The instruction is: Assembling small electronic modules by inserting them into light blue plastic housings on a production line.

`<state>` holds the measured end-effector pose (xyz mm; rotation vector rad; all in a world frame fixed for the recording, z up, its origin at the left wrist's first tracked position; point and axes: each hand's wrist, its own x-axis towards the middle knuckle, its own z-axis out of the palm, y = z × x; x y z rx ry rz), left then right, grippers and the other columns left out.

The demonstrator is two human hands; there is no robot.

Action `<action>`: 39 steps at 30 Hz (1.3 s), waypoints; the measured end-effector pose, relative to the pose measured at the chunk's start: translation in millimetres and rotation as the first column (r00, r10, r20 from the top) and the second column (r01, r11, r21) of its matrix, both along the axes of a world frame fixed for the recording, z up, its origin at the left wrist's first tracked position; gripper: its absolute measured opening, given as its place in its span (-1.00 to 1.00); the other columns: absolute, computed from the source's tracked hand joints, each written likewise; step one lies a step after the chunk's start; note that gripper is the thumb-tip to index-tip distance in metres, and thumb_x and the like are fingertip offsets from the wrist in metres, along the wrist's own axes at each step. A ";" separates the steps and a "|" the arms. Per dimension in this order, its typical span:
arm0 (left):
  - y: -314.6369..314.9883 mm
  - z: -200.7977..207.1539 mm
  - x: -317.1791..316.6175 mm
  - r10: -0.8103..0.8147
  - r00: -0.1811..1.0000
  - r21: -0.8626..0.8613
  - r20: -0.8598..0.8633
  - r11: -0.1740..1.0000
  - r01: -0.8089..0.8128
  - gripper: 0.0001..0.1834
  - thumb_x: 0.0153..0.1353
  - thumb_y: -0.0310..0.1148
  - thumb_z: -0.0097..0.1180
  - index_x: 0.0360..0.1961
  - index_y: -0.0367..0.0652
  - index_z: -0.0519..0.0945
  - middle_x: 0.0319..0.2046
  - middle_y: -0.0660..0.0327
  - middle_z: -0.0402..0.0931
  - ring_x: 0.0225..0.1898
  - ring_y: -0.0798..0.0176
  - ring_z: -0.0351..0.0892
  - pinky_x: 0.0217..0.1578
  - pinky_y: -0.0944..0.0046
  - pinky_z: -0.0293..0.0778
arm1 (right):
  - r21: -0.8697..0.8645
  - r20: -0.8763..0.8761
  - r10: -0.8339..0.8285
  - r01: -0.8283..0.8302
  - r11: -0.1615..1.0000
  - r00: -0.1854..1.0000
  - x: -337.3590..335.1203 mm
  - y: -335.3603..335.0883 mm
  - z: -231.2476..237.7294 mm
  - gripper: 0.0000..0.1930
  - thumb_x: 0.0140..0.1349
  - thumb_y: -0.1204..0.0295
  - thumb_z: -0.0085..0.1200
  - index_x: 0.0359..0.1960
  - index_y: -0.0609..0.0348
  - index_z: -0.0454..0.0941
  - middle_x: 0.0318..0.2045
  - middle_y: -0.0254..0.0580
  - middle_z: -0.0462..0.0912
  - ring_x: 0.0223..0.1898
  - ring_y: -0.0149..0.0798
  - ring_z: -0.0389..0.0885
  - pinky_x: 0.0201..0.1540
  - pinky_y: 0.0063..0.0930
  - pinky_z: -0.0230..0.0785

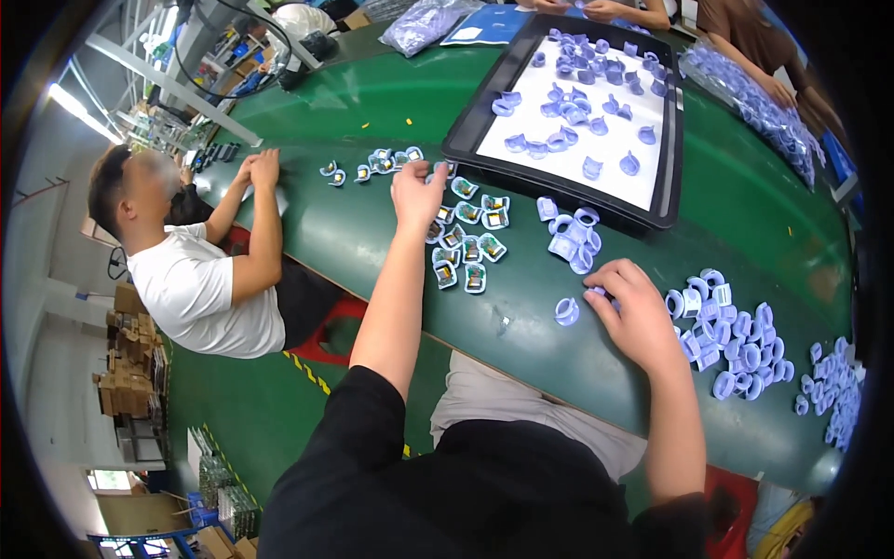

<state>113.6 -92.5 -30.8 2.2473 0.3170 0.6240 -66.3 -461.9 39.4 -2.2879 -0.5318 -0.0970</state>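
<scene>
My left hand (418,197) reaches to the far side of a cluster of small pale-rimmed electronic pieces (471,248) with green and gold insides. Its fingers are bent together at the tips, and whatever they hold is hidden. Nearer to me, my right hand (629,309) closes thumb and fingers on a lavender plastic ring, mostly covered by the fingers. One loose lavender ring (566,311) lies just left of that hand. A small group of similar rings (570,240) sits beyond it, and a larger pile (736,340) spreads to its right.
A black tray (559,189) with a white liner carries many lavender pieces. More electronic pieces (383,162) lie left of my left hand. Smaller lavender parts (835,396) are heaped far right. A bag of parts (759,116) lies behind. A person in white (200,289) sits at left.
</scene>
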 end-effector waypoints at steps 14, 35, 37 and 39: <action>3.2 39.8 -25.7 -0.102 0.985 -0.441 0.138 0.885 0.153 -0.80 0.16 -0.45 0.43 -0.27 -0.29 0.66 -0.33 0.23 0.68 -0.31 0.42 0.59 -0.23 0.40 0.48 | 0.047 0.010 0.013 -0.014 0.999 1.000 1.3 -1.6 -4.0 -0.86 0.26 0.49 0.23 -0.18 0.22 0.64 -0.18 -0.12 0.59 -0.12 -0.05 0.59 -0.07 -0.26 0.47; -231.5 89.4 -99.6 -0.915 0.323 -0.881 0.242 -0.067 0.469 -0.67 0.32 -0.56 0.14 0.10 -0.37 0.50 -0.24 0.10 0.61 -0.26 0.22 0.70 -0.25 0.32 0.61 | 0.789 0.063 -0.577 0.314 0.528 0.814 21.0 -29.7 9.1 -0.74 0.37 0.69 0.05 0.07 0.36 0.57 0.02 -0.21 0.52 0.01 -0.37 0.55 0.12 -0.50 0.43; -229.3 87.9 -100.9 -0.911 0.342 -0.910 0.230 -0.076 0.408 -0.75 0.36 -0.54 0.14 0.02 -0.39 0.47 -0.18 0.02 0.63 -0.19 0.06 0.76 -0.18 0.19 0.71 | 0.735 0.079 -0.536 0.314 0.601 0.841 20.1 -36.5 8.8 -0.73 0.37 0.69 0.05 0.08 0.37 0.56 0.04 -0.20 0.53 0.01 -0.37 0.56 0.11 -0.50 0.44; -226.4 82.7 -100.6 -0.889 0.391 -0.922 0.239 -0.081 0.380 -0.81 0.36 -0.56 0.14 -0.04 -0.36 0.49 -0.18 0.03 0.64 -0.18 0.04 0.77 -0.20 0.21 0.73 | 0.691 0.100 -0.526 0.322 0.647 0.845 19.7 -39.3 8.1 -0.73 0.41 0.65 0.03 0.11 0.38 0.55 0.04 -0.17 0.59 -0.01 -0.38 0.60 0.10 -0.52 0.43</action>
